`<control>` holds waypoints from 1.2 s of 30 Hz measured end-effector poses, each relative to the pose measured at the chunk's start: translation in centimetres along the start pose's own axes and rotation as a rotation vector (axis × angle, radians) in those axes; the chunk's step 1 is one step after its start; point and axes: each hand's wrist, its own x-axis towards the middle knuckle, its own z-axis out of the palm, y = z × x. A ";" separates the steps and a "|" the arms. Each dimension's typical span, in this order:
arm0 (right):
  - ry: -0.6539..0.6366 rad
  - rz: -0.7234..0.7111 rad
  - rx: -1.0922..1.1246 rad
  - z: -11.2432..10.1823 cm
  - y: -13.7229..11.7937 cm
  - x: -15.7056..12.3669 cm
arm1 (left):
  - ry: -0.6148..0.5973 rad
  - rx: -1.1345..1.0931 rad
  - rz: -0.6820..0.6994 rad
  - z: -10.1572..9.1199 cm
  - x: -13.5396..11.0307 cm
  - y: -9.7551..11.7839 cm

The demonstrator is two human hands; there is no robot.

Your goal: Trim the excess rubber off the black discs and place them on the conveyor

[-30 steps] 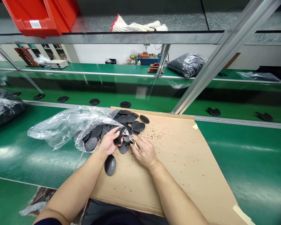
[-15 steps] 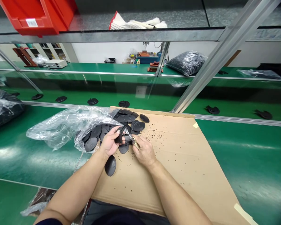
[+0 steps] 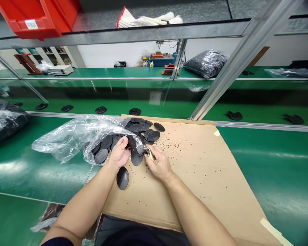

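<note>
My left hand (image 3: 120,154) is closed on a black oval plastic piece (image 3: 130,141), pinched between thumb and fingers. Just to its right, my right hand (image 3: 159,164) wraps round a pair of nippers (image 3: 150,154) with pale yellow handles. The metal jaws point left toward the held piece, a small gap from it; their tips are hard to make out. Under and behind both hands lies a pile of black oval pieces (image 3: 153,136), partly inside a clear plastic bag (image 3: 64,138). One loose oval piece (image 3: 122,178) rests on the cardboard near my left wrist.
A cardboard sheet (image 3: 195,184), sprinkled with tiny black bits, covers part of the green bench (image 3: 267,153). Behind it, several black pieces (image 3: 101,110) sit spaced along a green strip. A slanted metal post (image 3: 220,75) rises at right; a red bin (image 3: 48,20) hangs over the upper left.
The held black piece has turned and tilted in my left hand. My right hand's nippers have drawn slightly right, away from it. The view has shifted a little.
</note>
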 end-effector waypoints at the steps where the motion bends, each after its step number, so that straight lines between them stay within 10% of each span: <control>1: -0.012 -0.018 0.000 0.0 -0.1 0.0 | -0.013 0.009 -0.017 0.1 -0.1 0.0; 17: -0.266 -0.149 -0.103 0.0 -0.8 -0.4 | -0.138 0.092 -0.291 0.1 -0.6 0.5; 36: -0.397 -0.179 -0.240 -0.2 -1.1 -0.1 | -0.112 0.244 -0.279 0.2 -0.6 0.1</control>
